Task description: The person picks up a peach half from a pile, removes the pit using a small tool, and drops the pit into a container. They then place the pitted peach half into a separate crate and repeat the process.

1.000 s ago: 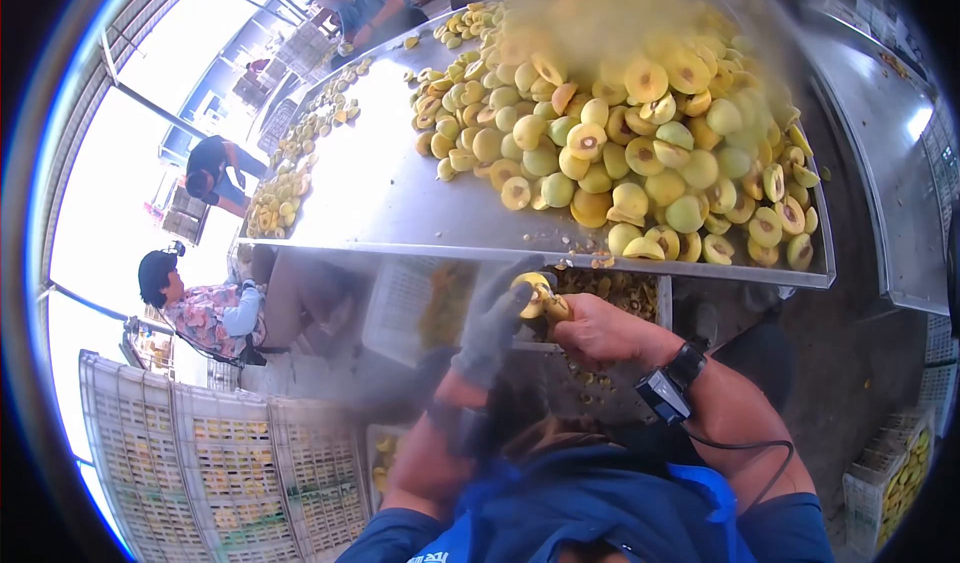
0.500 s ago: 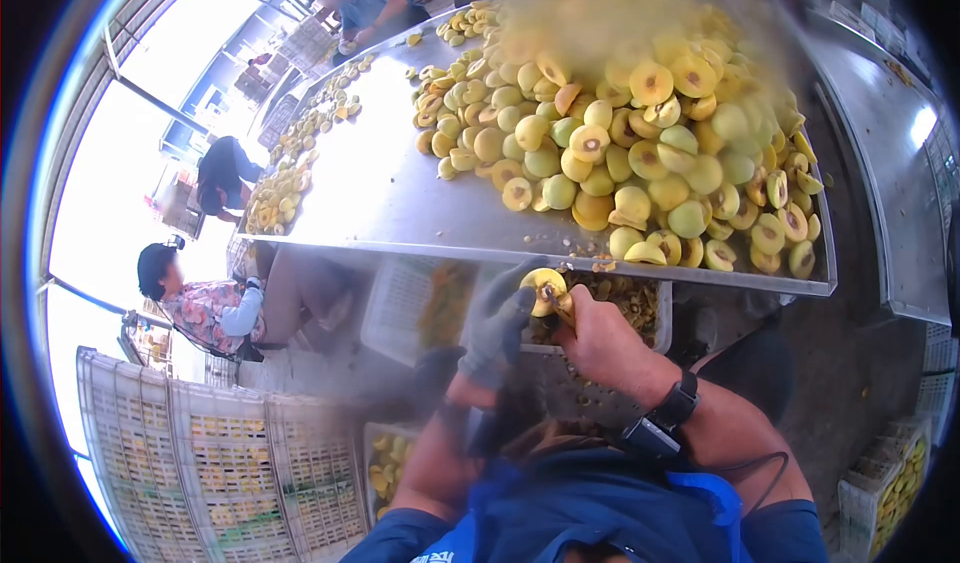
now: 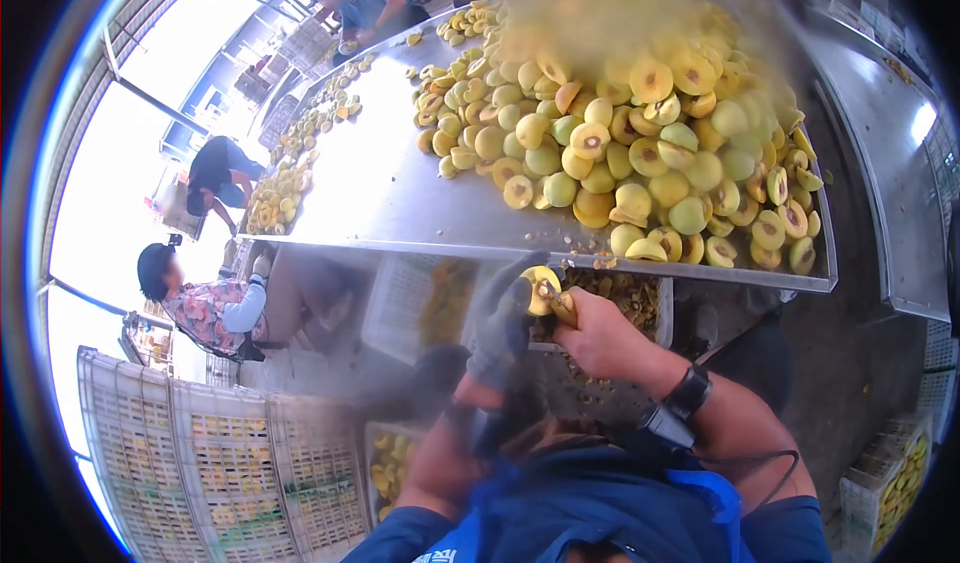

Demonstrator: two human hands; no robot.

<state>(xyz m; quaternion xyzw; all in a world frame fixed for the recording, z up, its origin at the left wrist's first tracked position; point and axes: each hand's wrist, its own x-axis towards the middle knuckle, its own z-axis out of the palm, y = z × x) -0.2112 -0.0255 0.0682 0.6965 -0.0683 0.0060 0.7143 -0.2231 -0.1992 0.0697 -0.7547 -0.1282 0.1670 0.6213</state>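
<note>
In the head view, just below the middle of the frame, the left hand (image 3: 500, 321), in a grey glove, is curled around a fruit half (image 3: 538, 285) with the yellow cut face turned up. The right hand (image 3: 600, 338) is bare. Its fingers are closed on a small tool (image 3: 562, 306), and the tip of the tool sits in the cut face. Both hands meet just under the near edge of the steel table (image 3: 370, 183). A dark wrist device (image 3: 685, 398) is strapped on the right forearm, with a cable trailing from it.

A heap of halved fruit (image 3: 640, 143) fills the upper right of the frame, yellow and green, many halves showing brown hollows. Right behind the hands, beneath the table edge, a tray of pits (image 3: 628, 298) shows. Stacked crates (image 3: 200, 453) of fruit stand at the lower left. A seated person (image 3: 205, 308) in a patterned top is at the left edge, and a person in blue (image 3: 365, 3) works at the far end of the table, upper left.
</note>
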